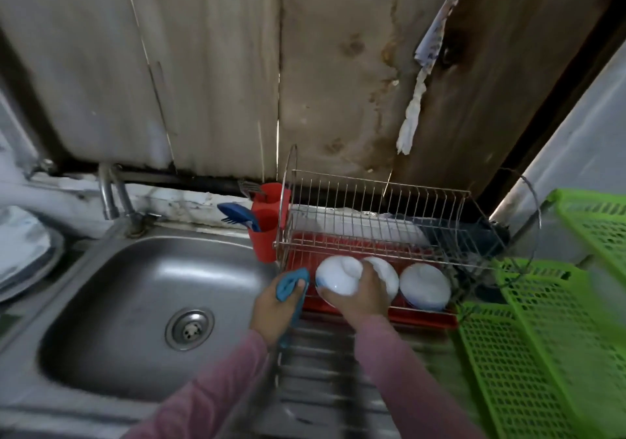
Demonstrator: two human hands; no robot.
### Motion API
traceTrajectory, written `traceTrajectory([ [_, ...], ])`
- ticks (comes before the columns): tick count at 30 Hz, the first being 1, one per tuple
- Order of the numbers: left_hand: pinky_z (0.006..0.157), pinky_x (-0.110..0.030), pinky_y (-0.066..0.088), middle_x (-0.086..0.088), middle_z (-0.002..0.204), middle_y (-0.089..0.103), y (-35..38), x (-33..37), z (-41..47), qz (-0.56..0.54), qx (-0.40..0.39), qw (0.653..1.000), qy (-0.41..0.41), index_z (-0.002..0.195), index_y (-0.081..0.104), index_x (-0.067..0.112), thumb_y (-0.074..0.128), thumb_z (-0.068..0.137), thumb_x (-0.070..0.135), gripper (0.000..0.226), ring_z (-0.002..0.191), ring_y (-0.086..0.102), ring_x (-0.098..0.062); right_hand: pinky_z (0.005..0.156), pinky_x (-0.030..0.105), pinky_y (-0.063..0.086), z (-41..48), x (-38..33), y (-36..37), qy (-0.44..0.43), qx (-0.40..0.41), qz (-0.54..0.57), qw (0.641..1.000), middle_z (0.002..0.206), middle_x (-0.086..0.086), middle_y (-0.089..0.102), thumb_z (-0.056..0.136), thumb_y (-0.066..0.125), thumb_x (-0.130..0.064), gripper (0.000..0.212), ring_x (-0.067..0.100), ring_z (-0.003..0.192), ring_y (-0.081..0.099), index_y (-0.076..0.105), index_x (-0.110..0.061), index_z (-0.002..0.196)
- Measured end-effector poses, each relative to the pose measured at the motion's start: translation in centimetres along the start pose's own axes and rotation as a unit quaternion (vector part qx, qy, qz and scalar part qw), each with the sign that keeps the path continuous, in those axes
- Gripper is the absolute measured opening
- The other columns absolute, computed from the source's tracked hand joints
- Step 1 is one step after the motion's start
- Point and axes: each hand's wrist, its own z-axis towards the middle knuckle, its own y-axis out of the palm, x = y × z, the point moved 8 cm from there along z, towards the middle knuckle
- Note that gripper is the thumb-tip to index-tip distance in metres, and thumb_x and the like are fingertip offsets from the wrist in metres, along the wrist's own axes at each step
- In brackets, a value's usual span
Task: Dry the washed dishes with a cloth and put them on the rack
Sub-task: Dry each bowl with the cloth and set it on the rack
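I read R hand (pixel 359 298) gripping the white round ceramic bowl (pixel 338 277), upside down at front-left end of wire metal dish rack (pixel 372 201); L hand (pixel 276 306), just left of rack, clutches blue cloth (pixel 288 282)

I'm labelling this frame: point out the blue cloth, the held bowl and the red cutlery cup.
blue cloth (pixel 286 284), head view, bunched upper fold.
held bowl (pixel 338 276), head view, white outer side.
red cutlery cup (pixel 264 245), head view, lower front wall.

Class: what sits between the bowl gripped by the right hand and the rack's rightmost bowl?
Another white bowl, upturned and partly hidden by the right hand, as the head view shows.
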Motion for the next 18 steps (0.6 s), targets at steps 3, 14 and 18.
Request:
traceTrajectory([
  [3, 0.079, -0.022, 0.052, 0.001, 0.100, 0.073, -1.1, -0.2, 0.3, 0.016, 0.036, 0.999, 0.014, 0.105, 0.068, 0.029, 0.066, 0.093, 0.028, 0.013, 0.094, 0.067, -0.013, 0.107, 0.044, 0.025, 0.9, -0.9, 1.0, -0.017, -0.017, -0.033, 0.999, 0.143, 0.001, 0.042, 0.064, 0.081, -0.063, 0.097, 0.027, 0.133, 0.034, 0.033, -0.026, 0.140],
  [14, 0.085, -0.032, 0.057, 0.000, 0.103, 0.071, -3.6, -0.7, 0.7, 0.035, 0.044, 0.998, 0.003, 0.113, 0.065, 0.025, 0.061, 0.095, 0.029, 0.018, 0.095, 0.067, -0.017, 0.108, 0.044, 0.027, 4.0, -2.8, 4.9, -0.057, -0.038, -0.174, 0.982, 0.142, 0.009, 0.043, 0.065, 0.077, -0.068, 0.098, 0.029, 0.132, 0.038, 0.037, -0.015, 0.137],
  [18, 0.085, -0.033, 0.058, -0.001, 0.103, 0.071, -4.1, -1.1, 0.8, 0.034, 0.053, 0.998, -0.001, 0.117, 0.066, 0.019, 0.062, 0.095, 0.028, 0.024, 0.096, 0.068, -0.019, 0.109, 0.044, 0.027, 4.2, -2.8, 5.7, -0.059, -0.056, -0.198, 0.977, 0.145, 0.009, 0.038, 0.068, 0.076, -0.068, 0.102, 0.029, 0.134, 0.036, 0.031, -0.014, 0.142],
])
